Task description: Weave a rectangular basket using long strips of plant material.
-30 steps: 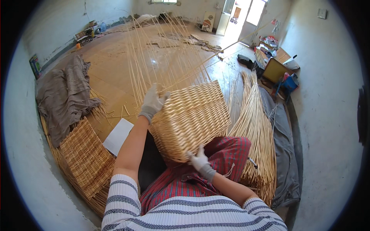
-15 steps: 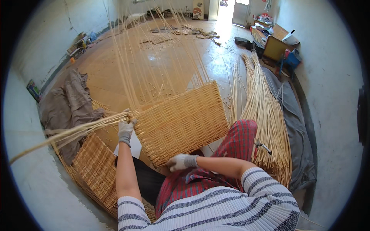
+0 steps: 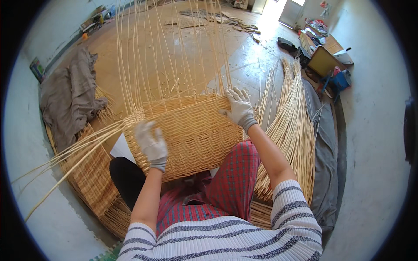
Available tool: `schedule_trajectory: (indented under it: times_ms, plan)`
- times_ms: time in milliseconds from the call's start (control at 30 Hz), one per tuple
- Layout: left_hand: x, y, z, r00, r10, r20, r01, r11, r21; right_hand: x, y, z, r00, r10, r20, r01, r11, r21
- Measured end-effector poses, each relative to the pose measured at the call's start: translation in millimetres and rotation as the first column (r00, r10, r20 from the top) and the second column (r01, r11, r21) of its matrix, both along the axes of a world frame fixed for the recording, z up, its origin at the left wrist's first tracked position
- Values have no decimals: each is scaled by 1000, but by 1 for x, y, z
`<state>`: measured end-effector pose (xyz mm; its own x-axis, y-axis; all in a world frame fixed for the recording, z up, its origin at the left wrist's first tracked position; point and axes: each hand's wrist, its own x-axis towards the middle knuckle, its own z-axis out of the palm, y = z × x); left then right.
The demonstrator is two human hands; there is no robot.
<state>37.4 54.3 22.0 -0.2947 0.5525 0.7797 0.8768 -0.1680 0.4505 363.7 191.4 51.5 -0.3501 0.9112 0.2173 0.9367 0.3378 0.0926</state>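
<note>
A half-woven wicker basket [image 3: 187, 139] stands tilted in front of my lap, with tall stakes rising from its far edge. My right hand [image 3: 240, 108], in a pale glove, lies on its upper right corner, fingers spread and thumb against the near face. My left hand [image 3: 151, 144], gloved too, is in front of the basket's left end and smeared by motion. Its fingers look apart and nothing shows in them. Long loose strands [image 3: 82, 148] stick out leftward from the upper left corner. The basket hides its own underside.
To the right lies a big bundle of wicker rods [image 3: 287, 139] on a dark cloth [image 3: 324, 161]. A flat woven piece [image 3: 93, 172] is at the left, below a heap of brown cloth [image 3: 69, 93]. Farther right are a blue stool [image 3: 339, 80] and a yellowish box [image 3: 322, 65].
My right hand has gone from the basket's lower edge up to its upper right corner. My left hand has let go of the strands and come down before the basket, which sits more level.
</note>
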Motion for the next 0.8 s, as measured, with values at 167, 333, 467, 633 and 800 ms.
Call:
schedule_trajectory:
  times_ms: [167, 333, 467, 633, 800]
  plan:
    - [93, 51, 29, 919, -283, -274, 175, 916, -362, 13, 1, -18, 922, 301, -243, -233, 933, 273]
    - [114, 81, 3, 895, -245, -374, 46, 883, -467, -7, 0, -18, 954, 277, -111, -237, 929, 284]
    - [109, 81, 8, 897, -258, -358, 74, 888, -455, -8, 5, -17, 945, 280, -167, -213, 918, 334]
    - [103, 86, 11, 908, -276, -316, 127, 899, -419, -16, 11, -17, 928, 300, -220, -198, 899, 391]
    - [84, 73, -1, 856, -414, -310, 246, 853, -459, -11, 2, -15, 928, 285, -241, -190, 916, 353]
